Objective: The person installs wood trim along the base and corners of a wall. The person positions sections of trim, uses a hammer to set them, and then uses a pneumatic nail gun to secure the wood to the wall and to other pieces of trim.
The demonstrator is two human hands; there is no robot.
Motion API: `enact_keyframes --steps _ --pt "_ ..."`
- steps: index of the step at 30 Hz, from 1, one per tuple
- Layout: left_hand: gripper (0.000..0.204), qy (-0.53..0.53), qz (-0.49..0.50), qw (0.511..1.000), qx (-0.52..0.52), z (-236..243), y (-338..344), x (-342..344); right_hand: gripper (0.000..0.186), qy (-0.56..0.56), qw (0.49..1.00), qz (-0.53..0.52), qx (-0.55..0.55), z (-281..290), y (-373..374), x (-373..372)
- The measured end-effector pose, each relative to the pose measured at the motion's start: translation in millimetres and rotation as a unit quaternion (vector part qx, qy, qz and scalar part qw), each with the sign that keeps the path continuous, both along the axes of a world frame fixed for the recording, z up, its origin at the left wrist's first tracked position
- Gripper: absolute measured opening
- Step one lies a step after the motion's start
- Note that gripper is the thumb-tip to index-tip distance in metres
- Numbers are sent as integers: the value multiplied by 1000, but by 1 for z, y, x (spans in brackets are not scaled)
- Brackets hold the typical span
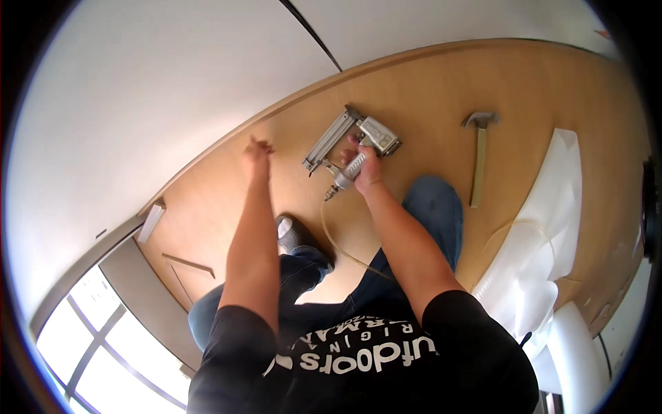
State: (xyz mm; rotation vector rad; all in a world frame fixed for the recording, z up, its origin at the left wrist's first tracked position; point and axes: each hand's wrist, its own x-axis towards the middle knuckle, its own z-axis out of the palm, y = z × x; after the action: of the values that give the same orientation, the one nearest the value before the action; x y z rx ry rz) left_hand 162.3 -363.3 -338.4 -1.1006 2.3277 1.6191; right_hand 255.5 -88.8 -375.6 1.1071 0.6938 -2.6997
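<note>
My right hand [369,168] is wrapped round the grip of a silver pneumatic nail gun [378,132]. Its long magazine slants down to the left, over the wooden floor [420,90]. A thin yellowish air hose [338,245] runs from the fitting under the grip toward my lap. Left of the tool, close to the wooden strip [289,96] along the white wall, my left hand [258,153] has its fingers curled. Whatever they might pinch is too small to make out.
A claw hammer [478,162] with a pale handle lies right of my knee. White foam sheeting [527,262] spreads along the right side. Thin wood pieces [187,263] and a white-faced offcut [152,221] are at the left, near a window [103,338]. My shoe [295,233] rests between my arms.
</note>
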Motion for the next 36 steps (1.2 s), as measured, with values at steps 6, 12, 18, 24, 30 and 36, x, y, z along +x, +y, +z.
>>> enact_keyframes --steps 6,12,18,24,30,36 --pt "51 -28 -79 996 -31 87 -137 78 40 21 998 58 2 -13 6 -1" --pt "39 -2 -171 960 -224 270 -257 174 46 26 754 557 346 34 80 -25" --pt "47 -151 -62 886 -435 356 -254 490 43 104 416 221 876 86 270 12" --pt "28 -311 98 934 -144 306 -75 858 20 91 450 213 863 65 335 30" --pt "36 -497 195 833 147 303 113 952 49 -136 537 349 756 43 390 -4" --pt "31 -476 267 831 103 311 105 1008 20 -83 879 274 380 86 332 45"
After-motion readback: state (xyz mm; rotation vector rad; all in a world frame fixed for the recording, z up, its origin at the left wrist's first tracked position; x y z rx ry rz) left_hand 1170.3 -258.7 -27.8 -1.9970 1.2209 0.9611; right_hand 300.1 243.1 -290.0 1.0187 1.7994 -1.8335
